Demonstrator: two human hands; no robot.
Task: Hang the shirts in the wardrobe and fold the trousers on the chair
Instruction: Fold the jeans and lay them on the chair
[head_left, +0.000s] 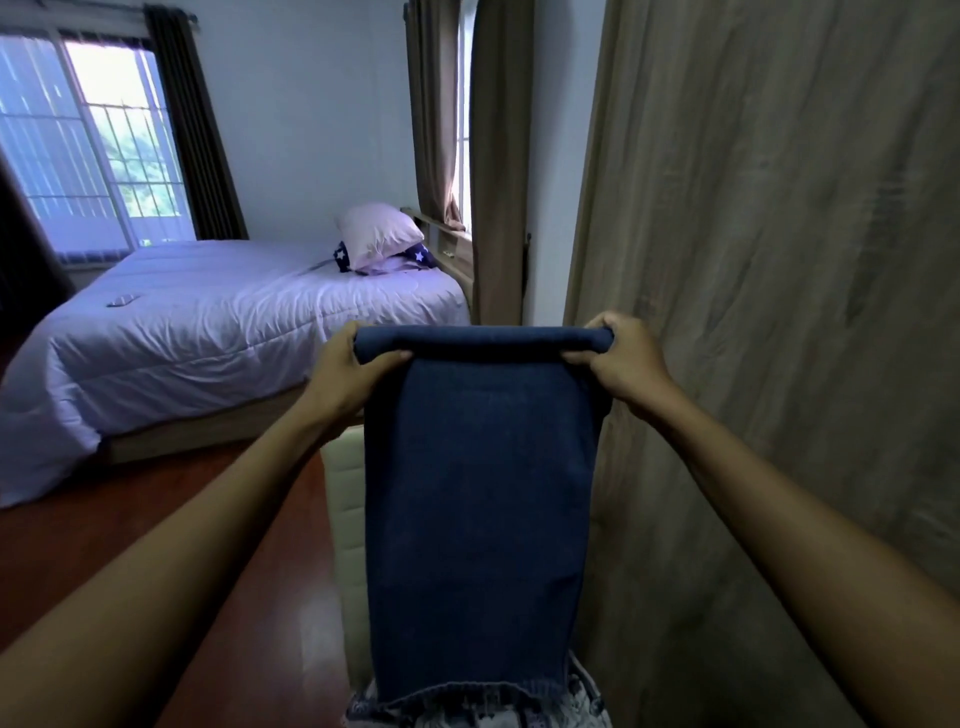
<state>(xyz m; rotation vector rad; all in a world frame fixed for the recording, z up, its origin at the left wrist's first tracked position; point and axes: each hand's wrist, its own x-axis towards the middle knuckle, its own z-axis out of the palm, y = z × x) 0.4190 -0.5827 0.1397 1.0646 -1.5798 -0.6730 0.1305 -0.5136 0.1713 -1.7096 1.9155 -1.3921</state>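
Observation:
Dark blue denim trousers (478, 519) hang in front of me, doubled over at the top into a thick fold. My left hand (347, 371) grips the left end of that fold and my right hand (621, 364) grips the right end, both held at the same height. The frayed hem hangs near the bottom of the view. Behind the trousers stands a cream padded chair (345, 519), mostly hidden by the cloth. The wood-grain wardrobe (779, 260) rises right beside my right arm, its door shut. No shirts are in sight.
A bed (208, 332) with a pale cover and pillows (379, 236) lies to the left, a small dark object (123, 300) on it. Reddish wooden floor (156, 519) runs between bed and chair. Patterned fabric (582, 701) shows below the hem. Curtained windows are behind.

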